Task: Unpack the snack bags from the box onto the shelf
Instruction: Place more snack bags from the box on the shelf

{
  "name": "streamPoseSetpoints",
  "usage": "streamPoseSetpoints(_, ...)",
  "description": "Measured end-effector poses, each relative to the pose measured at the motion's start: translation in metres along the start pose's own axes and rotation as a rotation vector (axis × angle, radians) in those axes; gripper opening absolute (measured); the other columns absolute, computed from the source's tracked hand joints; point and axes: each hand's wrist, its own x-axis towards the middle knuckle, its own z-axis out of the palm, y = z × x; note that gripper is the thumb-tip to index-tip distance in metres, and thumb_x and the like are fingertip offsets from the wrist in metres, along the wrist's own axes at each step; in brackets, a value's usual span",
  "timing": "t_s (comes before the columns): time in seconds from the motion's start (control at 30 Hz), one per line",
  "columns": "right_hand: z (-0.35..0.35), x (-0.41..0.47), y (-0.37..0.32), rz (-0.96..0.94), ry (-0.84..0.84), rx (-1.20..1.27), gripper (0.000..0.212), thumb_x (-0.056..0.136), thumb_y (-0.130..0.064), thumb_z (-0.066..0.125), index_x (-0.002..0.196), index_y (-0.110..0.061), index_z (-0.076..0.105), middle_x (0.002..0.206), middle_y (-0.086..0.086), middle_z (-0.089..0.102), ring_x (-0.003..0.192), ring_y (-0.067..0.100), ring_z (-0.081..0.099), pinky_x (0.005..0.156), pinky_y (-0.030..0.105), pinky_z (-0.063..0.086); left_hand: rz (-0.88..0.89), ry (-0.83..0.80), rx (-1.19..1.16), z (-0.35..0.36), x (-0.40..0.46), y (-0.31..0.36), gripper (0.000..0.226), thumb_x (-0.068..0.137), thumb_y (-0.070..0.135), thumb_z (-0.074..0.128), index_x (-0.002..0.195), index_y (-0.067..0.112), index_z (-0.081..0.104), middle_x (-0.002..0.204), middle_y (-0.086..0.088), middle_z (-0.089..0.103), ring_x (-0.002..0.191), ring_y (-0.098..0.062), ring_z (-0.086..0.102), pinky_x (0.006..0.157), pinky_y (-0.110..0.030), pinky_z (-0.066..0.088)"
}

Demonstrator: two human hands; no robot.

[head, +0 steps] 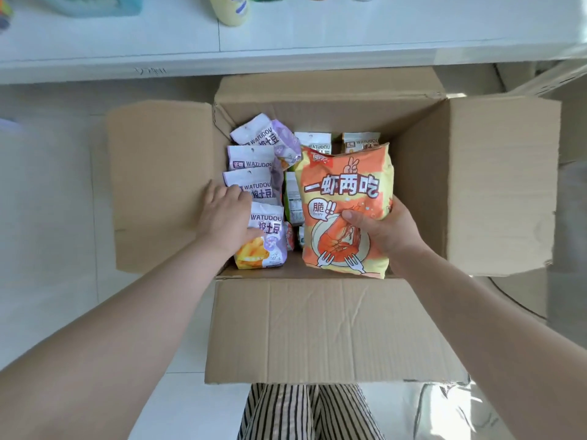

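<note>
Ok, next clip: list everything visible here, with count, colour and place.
cardboard box: one, brown, flaps open, on the floor below the shelf
prawn snack bag: one, orange and yellow, above the box's right side
purple snack bags: four, white and purple, stacked along the box's left wall
other bags: several, partly hidden, at the back
shelf: one, white, top of view
yellow bottle: one, on the shelf
left hand: on the purple bags
right hand: grip on the prawn bag

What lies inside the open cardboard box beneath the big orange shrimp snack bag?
Beneath the orange shrimp bag, held by the right hand, green-white packets peek out. What is directly under it in the box is covered.
</note>
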Motion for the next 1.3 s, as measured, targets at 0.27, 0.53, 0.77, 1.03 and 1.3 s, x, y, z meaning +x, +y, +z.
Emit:
streamPoseSetpoints(0.27,-0.007,0.001,0.003,0.026,0.004,-0.020,0.060,0.063,-0.034,0.089,0.115,-0.020,0.061,0.104,-0.002,0.075,0.091,0.022,0.074,0.087,0.051,0.058,-0.156,0.084,-0.739,0.024,-0.035,0.011,0.063,0.072,0.012,0.079,0.122,0.015,0.041,0.105,0.005,0.047,0.085,-0.023,0.052,0.063,-0.032,0.035)
streamPoseSetpoints(0.53,-0.015,0.010,0.010,0.046,-0.046,-0.014,0.063,0.062,-0.035,0.089,0.117,-0.018,0.062,0.103,-0.001,0.076,0.091,0.023,0.074,0.088,0.051,0.057,-0.321,-0.092,-0.914,0.048,-0.033,0.013,0.082,0.063,0.007,0.086,0.128,0.008,0.036,0.125,-0.004,0.054,0.113,-0.020,0.053,0.083,-0.023,0.037)
streamPoseSetpoints(0.77,-0.032,-0.009,-0.004,0.007,-0.043,0.010,0.056,0.066,-0.023,0.090,0.115,-0.017,0.064,0.103,0.002,0.076,0.092,0.026,0.074,0.086,0.052,0.057,-0.371,0.029,-1.040,0.010,-0.032,0.020,0.048,0.070,0.012,0.083,0.108,0.009,0.054,0.106,0.000,0.066,0.088,-0.021,0.063,0.068,-0.029,0.045)
streamPoseSetpoints(1.03,-0.059,-0.094,-0.064,-0.053,-0.041,0.092,0.067,0.055,-0.032,0.088,0.114,-0.016,0.061,0.102,0.007,0.076,0.088,0.032,0.074,0.081,0.057,0.058,-0.505,0.082,-1.682,-0.094,-0.094,0.018,0.047,0.086,-0.002,0.065,0.121,0.016,0.041,0.119,-0.007,0.061,0.094,-0.017,0.062,0.070,-0.029,0.056)
streamPoseSetpoints(1.3,-0.068,-0.266,-0.139,-0.133,-0.075,0.114,0.042,0.076,-0.019,0.082,0.112,-0.010,0.063,0.098,0.012,0.076,0.085,0.032,0.074,0.079,0.047,0.060,-0.585,0.225,-1.805,-0.217,-0.237,0.024,0.033,0.090,0.013,0.065,0.121,0.009,0.054,0.112,-0.006,0.069,0.081,-0.018,0.068,0.055,-0.024,0.054)
